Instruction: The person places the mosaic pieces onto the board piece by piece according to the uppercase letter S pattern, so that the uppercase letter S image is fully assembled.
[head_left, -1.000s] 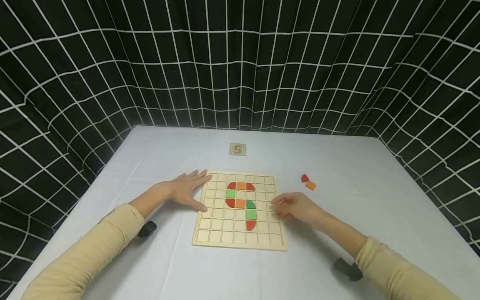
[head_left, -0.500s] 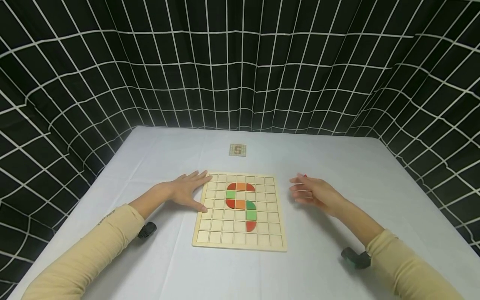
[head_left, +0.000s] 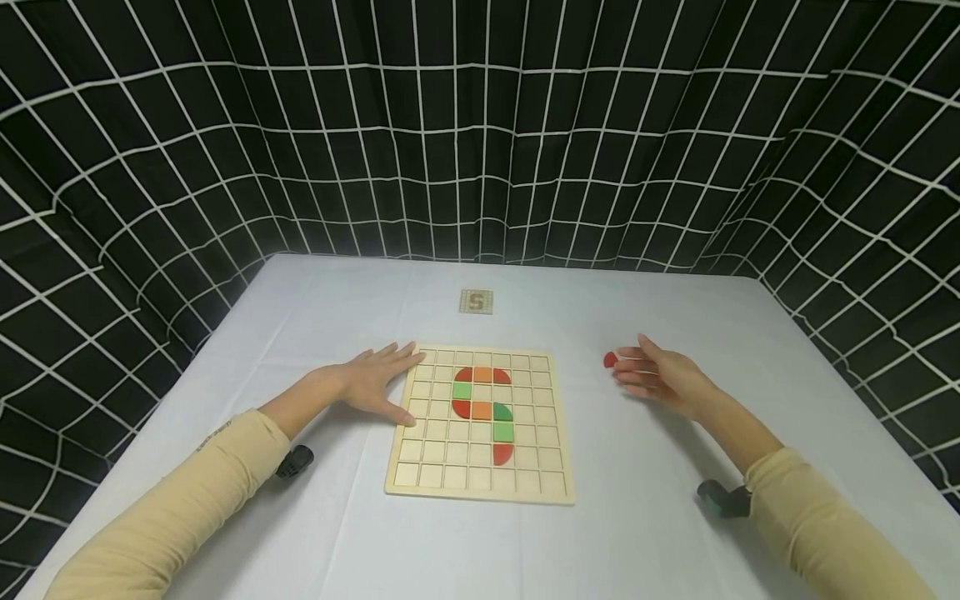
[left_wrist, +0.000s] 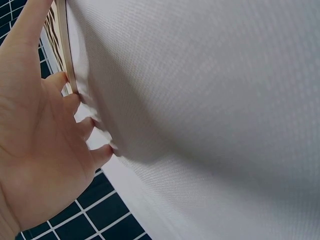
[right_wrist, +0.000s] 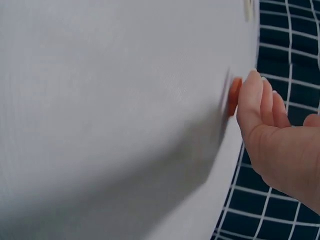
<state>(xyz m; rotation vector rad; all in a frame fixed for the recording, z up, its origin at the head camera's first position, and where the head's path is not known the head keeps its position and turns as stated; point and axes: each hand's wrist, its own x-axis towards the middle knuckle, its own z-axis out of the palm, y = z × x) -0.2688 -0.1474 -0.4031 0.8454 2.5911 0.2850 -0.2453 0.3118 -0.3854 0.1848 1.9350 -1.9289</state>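
A wooden grid board lies on the table, bearing several red, orange and green pieces in a curving line. My left hand spreads its fingers at the board's left edge, thumb and fingertips resting on the rim. To the right of the board, my right hand hovers low with loosely extended fingers and nothing gripped. Just left of its fingertips lies a red quarter-round piece. In the right wrist view an orange piece sits on the cloth right beside the fingers; the hand hides it in the head view.
A small square card with an S pattern lies beyond the board. White cloth covers the table. Black curtains with a white grid surround its back and sides. A dark device hangs under the right wrist.
My right hand has moved from the board's right edge outward to the loose pieces, now covering the orange one in the head view. The left hand stays in place.
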